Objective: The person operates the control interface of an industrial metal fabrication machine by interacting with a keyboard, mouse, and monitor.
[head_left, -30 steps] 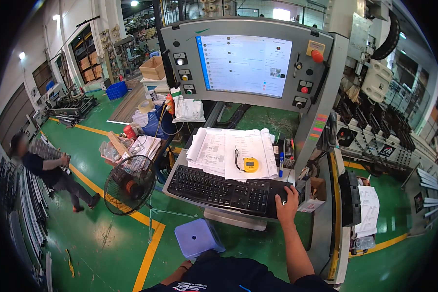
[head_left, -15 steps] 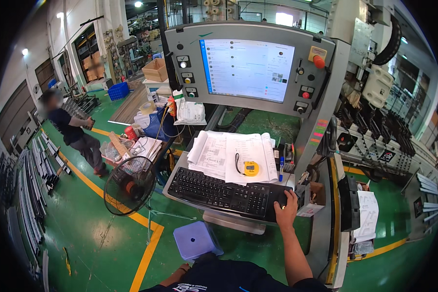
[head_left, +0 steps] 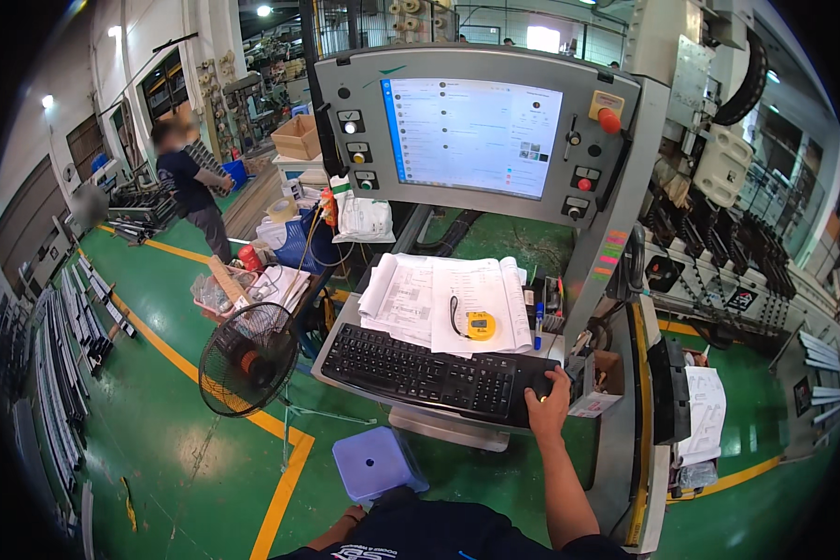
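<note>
At the right end of the keyboard shelf, my right hand (head_left: 549, 403) rests over a black computer mouse (head_left: 538, 381), its fingers around it. A black keyboard (head_left: 415, 371) lies just left of the mouse. Behind it are spread printed drawing sheets (head_left: 406, 299), with a yellow tape measure (head_left: 481, 325) and its black strap on top. A lit screen (head_left: 476, 135) in a grey control panel stands above. Low down, near my body and beside a blue plastic stool (head_left: 373, 464), only a little of my left hand (head_left: 353, 513) shows; its fingers are too hidden to read.
A black fan (head_left: 249, 359) stands left of the shelf. Behind it, a cluttered cart holds papers and a basket (head_left: 222, 291). A person (head_left: 191, 187) is on the far left, near long metal profiles (head_left: 70, 364) on the floor. Machinery (head_left: 719, 271) fills the right side.
The person at the far left has moved right and farther off, carrying something long. My right hand stays on the mouse, and the screen looks the same.
</note>
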Demonstrator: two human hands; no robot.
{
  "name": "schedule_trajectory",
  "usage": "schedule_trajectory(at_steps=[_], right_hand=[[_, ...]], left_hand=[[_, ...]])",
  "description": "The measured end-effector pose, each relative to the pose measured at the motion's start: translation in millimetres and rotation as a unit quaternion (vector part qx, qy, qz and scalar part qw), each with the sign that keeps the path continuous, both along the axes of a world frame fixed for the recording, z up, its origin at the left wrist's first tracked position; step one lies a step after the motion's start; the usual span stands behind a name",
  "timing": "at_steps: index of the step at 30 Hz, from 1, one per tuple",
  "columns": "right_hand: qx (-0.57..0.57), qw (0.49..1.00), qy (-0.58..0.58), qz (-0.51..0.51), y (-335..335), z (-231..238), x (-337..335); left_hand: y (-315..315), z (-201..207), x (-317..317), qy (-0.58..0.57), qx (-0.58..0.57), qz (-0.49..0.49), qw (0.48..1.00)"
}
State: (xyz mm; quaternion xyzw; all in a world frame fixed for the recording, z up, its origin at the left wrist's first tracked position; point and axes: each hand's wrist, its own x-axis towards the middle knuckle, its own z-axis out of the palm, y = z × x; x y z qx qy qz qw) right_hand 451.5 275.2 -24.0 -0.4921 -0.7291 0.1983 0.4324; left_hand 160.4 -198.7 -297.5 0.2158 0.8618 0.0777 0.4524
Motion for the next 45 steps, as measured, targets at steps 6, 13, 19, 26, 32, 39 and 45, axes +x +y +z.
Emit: schedule_trajectory(at_steps=[6,13,19,26,32,39,45], right_hand=[[0.000,1.000,0.002,0.001,-1,1,2],[-0.001,1.000,0.003,0.002,-2,3,0],[0.007,1.000,0.005,0.002,-2,1,0],[0.009,1.000,-0.003,0.003,-1,0,1],[0.013,1.000,-0.016,0.000,0,-3,2],[0.012,1.000,-0.002,-0.001,0,-2,1],[0.004,1.000,0.002,0.001,-1,0,1]], left_hand=[[-6,-1,1,0.000,-0.008,0.020,1.000],[-2,0,3,0.000,-0.016,0.042,0.999],[6,-2,1,0.002,-0.021,0.061,0.998],[5,-1,-2,0.011,-0.025,0.028,0.999],[12,-2,2,0.026,-0.019,0.018,0.999],[11,-2,8,0.050,-0.015,0.038,0.998],[4,0,-1,0.041,-0.018,-0.020,0.999]])
